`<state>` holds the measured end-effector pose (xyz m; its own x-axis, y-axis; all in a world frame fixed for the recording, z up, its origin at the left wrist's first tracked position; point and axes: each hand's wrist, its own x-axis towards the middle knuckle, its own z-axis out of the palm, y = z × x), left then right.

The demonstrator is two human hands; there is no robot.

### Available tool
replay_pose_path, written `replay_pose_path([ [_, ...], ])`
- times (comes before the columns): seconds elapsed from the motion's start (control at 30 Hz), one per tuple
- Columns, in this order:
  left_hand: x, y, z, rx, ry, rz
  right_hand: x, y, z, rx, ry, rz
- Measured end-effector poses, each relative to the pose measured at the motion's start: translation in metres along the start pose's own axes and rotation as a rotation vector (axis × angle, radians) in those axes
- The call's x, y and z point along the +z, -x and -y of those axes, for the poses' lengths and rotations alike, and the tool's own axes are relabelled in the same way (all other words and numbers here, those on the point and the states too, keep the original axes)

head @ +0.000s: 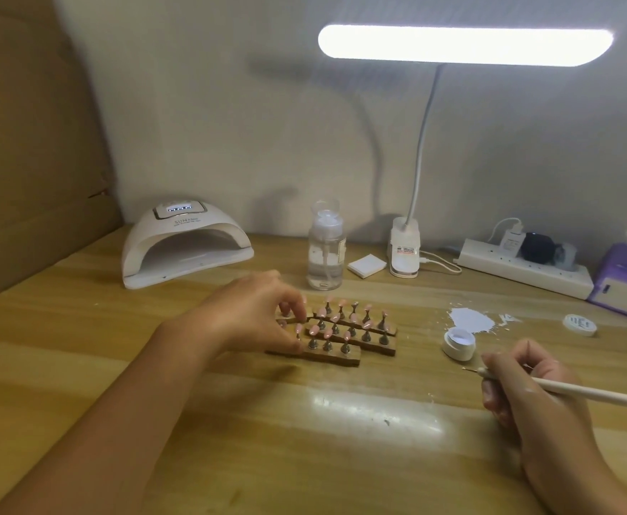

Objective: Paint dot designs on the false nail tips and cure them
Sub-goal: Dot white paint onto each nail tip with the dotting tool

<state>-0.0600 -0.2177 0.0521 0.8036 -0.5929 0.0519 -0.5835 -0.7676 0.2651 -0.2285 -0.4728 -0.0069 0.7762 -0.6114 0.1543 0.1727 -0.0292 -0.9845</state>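
Several wooden holder strips (345, 356) carrying pink nail tips (327, 331) stood centrally on the table (304, 421). Left hand (256, 314) pinched their left ends between thumb and fingers. Right hand (524, 388) gripped the dotting pen (572, 391), near the open white gel pot (459, 345). UV curing lamp (183, 247) sat rear left.

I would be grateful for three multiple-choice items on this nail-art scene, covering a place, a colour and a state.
1. Where is the curing lamp? A back left of the table B on a shelf C on the floor
2. What colour are the nail tips? A blue B pink C black
3. The right hand: A holds a dotting pen B lies flat C makes an empty fist
Answers: A, it stands at the far left; B, tips on the wooden stands look pink; A, fingers curl round the pen.
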Motion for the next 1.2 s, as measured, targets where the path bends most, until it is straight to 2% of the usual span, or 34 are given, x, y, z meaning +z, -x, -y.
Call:
replay_pose_path([
  [0.43, 0.008, 0.005, -0.018, 0.077, -0.202, -0.123, 0.002, 0.000, -0.001, -0.033, 0.013, -0.001],
  [0.67, -0.004, 0.009, -0.029, 0.103, -0.264, -0.150, 0.003, 0.000, 0.003, -0.070, 0.090, -0.073],
  [0.73, -0.018, 0.013, -0.032, 0.110, -0.213, -0.185, 0.003, -0.001, 0.007, -0.054, 0.045, -0.088],
  [0.8, -0.025, 0.016, -0.043, 0.171, -0.059, -0.213, 0.001, -0.005, 0.010, -0.027, -0.013, -0.123],
  [0.93, 0.009, 0.020, -0.092, 0.373, 0.403, -0.022, 0.002, -0.010, 0.012, 0.009, -0.002, -0.147],
  [1.03, 0.057, 0.013, -0.118, 0.387, 0.435, 0.034, 0.001, -0.012, 0.009, 0.047, -0.003, -0.129],
  [1.2, 0.093, -0.006, -0.127, 0.287, 0.463, -0.097, 0.002, -0.015, 0.005, 0.046, -0.049, -0.109],
])
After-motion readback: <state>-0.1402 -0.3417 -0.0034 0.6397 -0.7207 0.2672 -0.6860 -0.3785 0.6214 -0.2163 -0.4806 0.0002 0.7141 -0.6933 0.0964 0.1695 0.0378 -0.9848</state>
